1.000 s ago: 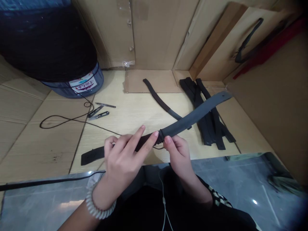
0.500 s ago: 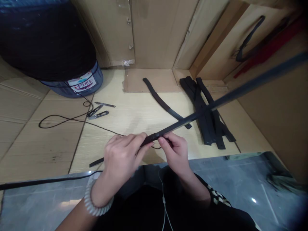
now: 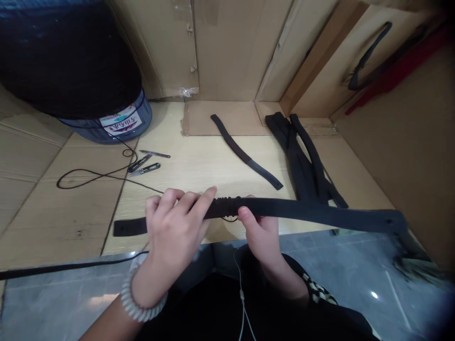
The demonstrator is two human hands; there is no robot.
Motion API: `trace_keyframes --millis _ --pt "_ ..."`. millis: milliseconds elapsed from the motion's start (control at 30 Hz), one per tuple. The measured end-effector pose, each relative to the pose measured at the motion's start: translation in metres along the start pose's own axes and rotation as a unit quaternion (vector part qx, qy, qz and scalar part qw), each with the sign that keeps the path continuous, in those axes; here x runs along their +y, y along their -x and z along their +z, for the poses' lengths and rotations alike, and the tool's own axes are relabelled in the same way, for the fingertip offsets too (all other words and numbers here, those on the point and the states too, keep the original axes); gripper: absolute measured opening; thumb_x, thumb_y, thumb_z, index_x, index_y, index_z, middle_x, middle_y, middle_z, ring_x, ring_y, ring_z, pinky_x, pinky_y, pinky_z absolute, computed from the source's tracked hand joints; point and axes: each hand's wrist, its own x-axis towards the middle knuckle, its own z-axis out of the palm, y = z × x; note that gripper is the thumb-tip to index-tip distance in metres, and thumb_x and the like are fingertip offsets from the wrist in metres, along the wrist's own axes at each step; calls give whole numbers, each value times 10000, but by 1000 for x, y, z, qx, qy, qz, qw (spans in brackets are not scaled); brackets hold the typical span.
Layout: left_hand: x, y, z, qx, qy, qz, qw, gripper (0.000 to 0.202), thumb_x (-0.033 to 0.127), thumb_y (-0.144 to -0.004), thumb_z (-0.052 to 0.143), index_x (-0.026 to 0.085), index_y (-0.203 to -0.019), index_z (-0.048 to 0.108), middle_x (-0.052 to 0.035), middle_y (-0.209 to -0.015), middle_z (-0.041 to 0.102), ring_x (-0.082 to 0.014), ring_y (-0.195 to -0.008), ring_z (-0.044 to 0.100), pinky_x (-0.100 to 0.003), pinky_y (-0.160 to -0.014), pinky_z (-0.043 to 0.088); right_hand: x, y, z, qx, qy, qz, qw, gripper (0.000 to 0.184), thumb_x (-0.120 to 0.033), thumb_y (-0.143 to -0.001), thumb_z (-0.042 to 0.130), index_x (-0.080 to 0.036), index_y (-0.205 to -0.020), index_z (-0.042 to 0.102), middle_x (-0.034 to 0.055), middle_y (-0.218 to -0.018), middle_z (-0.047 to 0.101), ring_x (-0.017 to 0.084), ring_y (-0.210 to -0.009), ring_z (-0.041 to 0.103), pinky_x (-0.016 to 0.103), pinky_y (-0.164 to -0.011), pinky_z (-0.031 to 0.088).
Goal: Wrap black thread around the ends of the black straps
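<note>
A long black strap [image 3: 320, 215] lies level across the front of the wooden table [image 3: 199, 161], reaching from the far left end [image 3: 130, 227] to the right past the table edge. My left hand [image 3: 174, 227] is closed over the strap left of its middle. My right hand [image 3: 258, 227] pinches it from below, beside a short stretch wound with black cord [image 3: 223, 207]. A thin black cord [image 3: 106, 174] runs from that spot back across the table.
A big spool of black cord [image 3: 78, 61] stands at the back left. Thread snips [image 3: 144, 168] and a metal tool [image 3: 156, 154] lie near it. One loose strap [image 3: 245, 154] and a pile of straps [image 3: 305, 161] lie behind. Cardboard walls surround the table.
The strap's right end swung up and to the right, then came down. It now lies level, pointing right. Both hands kept hold of it and shifted slightly left.
</note>
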Motion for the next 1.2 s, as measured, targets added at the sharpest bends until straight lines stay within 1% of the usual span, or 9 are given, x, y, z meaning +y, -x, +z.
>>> trace_keyframes --millis 133,233,333,433,533,700,900,1067,1200 --pt "-4 1 -3 -109 189 14 976 381 515 -871 552 170 -1023 612 -15 -810 684 -187 -737 608 -340 -663 438 3 0 -4 -14 -8 -25 1000 86 -201 -893 579 -235 -899 658 -28 -869 680 79 -825 638 192 -794 509" --pt "-3 4 -2 -94 283 1 954 359 472 -905 520 143 -1039 569 -19 -858 683 -125 -734 648 -246 -640 500 7 1 -7 -28 -27 -31 999 126 -256 -918 559 -260 -991 661 -14 -932 677 103 -904 642 228 -849 506" --pt "2 6 1 -61 300 -10 952 365 435 -903 545 139 -1115 548 -37 -950 698 -118 -811 676 -208 -705 535 10 4 -7 -50 -31 -40 997 171 -292 -944 515 -265 -1056 642 0 -919 662 124 -924 633 267 -875 496" --pt "8 6 3 -52 299 -21 953 483 410 -912 538 140 -1303 449 -84 -1119 677 -127 -875 683 -216 -770 556 12 7 -5 -77 -8 -47 996 212 -298 -960 475 -211 -862 642 6 -777 638 123 -768 616 272 -795 493" --pt "10 5 4 -53 285 -4 957 467 385 -930 509 213 -1354 414 -70 -1092 683 -141 -821 687 -255 -711 576 13 7 -5 -71 15 -49 996 273 -290 -960 468 -188 -745 602 4 -693 608 123 -696 584 270 -720 472" --pt "7 5 3 -61 296 -20 953 372 379 -926 514 233 -1267 484 -54 -1018 690 -148 -772 685 -254 -639 572 15 8 -6 -98 -42 -27 994 171 -286 -946 493 -220 -957 651 19 -823 646 139 -771 599 280 -721 491" --pt "9 2 4 -44 326 -30 944 390 358 -900 544 192 -1246 478 -63 -1035 691 -146 -839 686 -238 -693 566 20 13 -4 -147 -248 67 955 274 -283 -956 483 -345 -1193 606 -18 -1192 613 126 -1139 555 308 -1046 412" --pt "10 0 4 -53 314 -12 948 400 409 -924 499 234 -1282 461 -38 -968 708 -140 -729 685 -259 -642 567 12 8 -4 -153 -313 160 923 184 -357 -859 603 -269 -1015 642 3 -877 615 120 -817 602 235 -775 526" --pt "10 -3 0 -88 332 -5 939 419 437 -913 483 232 -1276 445 -44 -982 699 -148 -711 675 -281 -640 563 3 0 -4 -179 -298 174 921 294 -449 -753 665 -202 -896 592 20 -764 510 139 -702 513 254 -645 492"
